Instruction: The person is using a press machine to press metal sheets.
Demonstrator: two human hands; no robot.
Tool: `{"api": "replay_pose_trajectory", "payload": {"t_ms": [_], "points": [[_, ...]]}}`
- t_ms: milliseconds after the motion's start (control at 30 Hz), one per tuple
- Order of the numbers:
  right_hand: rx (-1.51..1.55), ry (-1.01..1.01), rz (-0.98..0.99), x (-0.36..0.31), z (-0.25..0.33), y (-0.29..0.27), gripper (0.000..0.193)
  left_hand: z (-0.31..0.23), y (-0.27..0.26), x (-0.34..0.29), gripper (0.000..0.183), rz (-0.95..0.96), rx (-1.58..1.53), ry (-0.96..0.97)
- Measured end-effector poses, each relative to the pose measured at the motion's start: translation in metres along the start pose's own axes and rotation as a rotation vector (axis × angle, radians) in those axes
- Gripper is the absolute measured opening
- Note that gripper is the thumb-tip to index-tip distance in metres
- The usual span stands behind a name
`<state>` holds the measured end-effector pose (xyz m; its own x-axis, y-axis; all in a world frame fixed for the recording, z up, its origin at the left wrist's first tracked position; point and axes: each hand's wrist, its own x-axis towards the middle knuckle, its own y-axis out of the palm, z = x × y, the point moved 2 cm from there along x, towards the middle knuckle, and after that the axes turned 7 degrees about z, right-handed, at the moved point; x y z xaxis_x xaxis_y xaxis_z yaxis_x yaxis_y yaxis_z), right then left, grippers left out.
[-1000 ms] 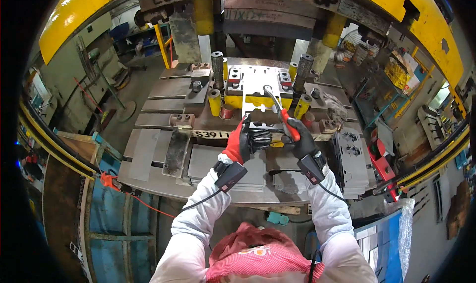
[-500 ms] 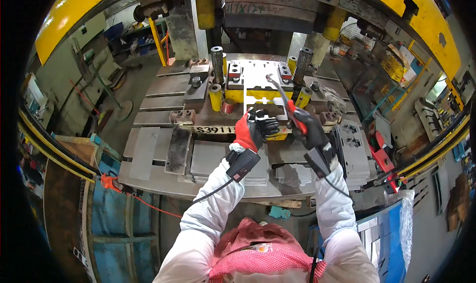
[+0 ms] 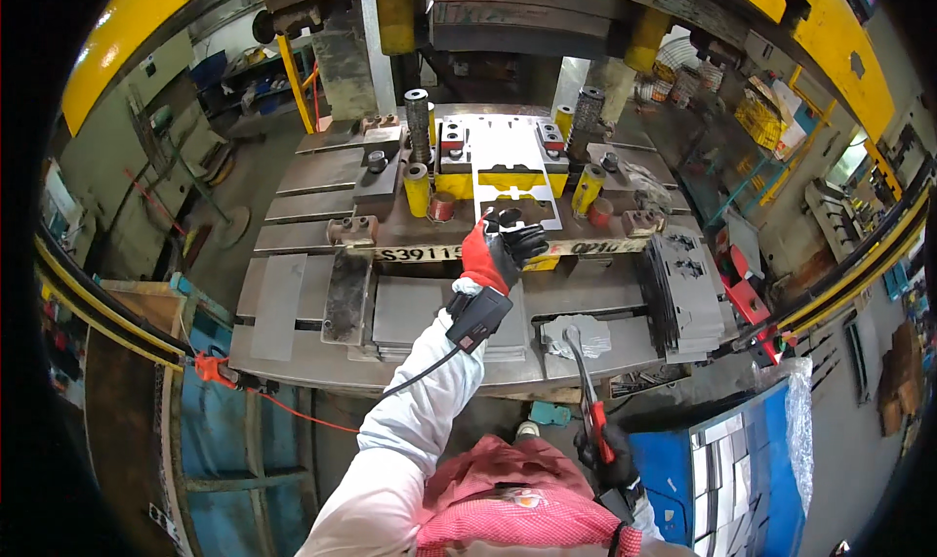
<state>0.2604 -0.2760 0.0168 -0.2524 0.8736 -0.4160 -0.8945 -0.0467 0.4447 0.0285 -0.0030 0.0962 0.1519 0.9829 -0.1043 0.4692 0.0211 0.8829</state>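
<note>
My left hand (image 3: 503, 251), in a black and red glove, has its fingers closed at the near edge of a bright metal sheet (image 3: 506, 147) with cut-outs. The sheet lies over a press die with a yellow lower block (image 3: 454, 184). My right hand (image 3: 613, 456), in a black glove, grips the red handle of a long tool (image 3: 588, 383) with a grey shaft, held low near my body. The tool's small rounded head is over a low pile of grey metal pieces (image 3: 597, 334) at the table's front; whether it touches them I cannot tell.
Flat sheets (image 3: 420, 315) are stacked left of the pile, and cut-out plates (image 3: 691, 288) to its right. Guide posts (image 3: 418, 127) stand around the die, beneath the upper press (image 3: 527, 15). A blue bin (image 3: 664, 464) with metal pieces is at lower right.
My right hand has drawn back and down toward my body, bringing the tool from over the die to the pile of pieces. My left hand stays at the sheet's near edge.
</note>
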Motion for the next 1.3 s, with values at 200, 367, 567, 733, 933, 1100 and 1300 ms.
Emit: {"api": "replay_pose_trajectory", "payload": {"t_ms": [200, 367, 567, 733, 933, 1100, 1300], "points": [[-0.017, 0.052, -0.037, -0.019, -0.019, -0.008, 0.053, 0.003, -0.006, 0.007, 0.043, -0.022, -0.003, 0.057], [0.01, 0.018, 0.007, -0.019, -0.017, -0.012, 0.05, 0.002, -0.005, 0.005, 0.041, -0.001, -0.024, 0.022], [-0.001, 0.065, -0.006, -0.025, -0.02, -0.021, 0.053, 0.0, -0.006, 0.008, 0.039, 0.023, -0.024, -0.01], [0.108, 0.127, -0.094, -0.037, -0.036, -0.042, 0.047, 0.0, -0.01, 0.008, 0.039, 0.01, -0.022, 0.01], [0.18, 0.068, -0.152, -0.051, -0.043, -0.049, 0.047, 0.002, -0.005, 0.006, 0.04, -0.03, 0.008, 0.01], [0.256, 0.103, -0.106, -0.047, -0.057, -0.067, 0.047, 0.001, -0.009, 0.007, 0.04, -0.001, -0.018, 0.027], [0.223, 0.052, -0.081, -0.043, -0.052, -0.063, 0.047, 0.002, -0.009, 0.008, 0.039, 0.022, 0.025, 0.026]]}}
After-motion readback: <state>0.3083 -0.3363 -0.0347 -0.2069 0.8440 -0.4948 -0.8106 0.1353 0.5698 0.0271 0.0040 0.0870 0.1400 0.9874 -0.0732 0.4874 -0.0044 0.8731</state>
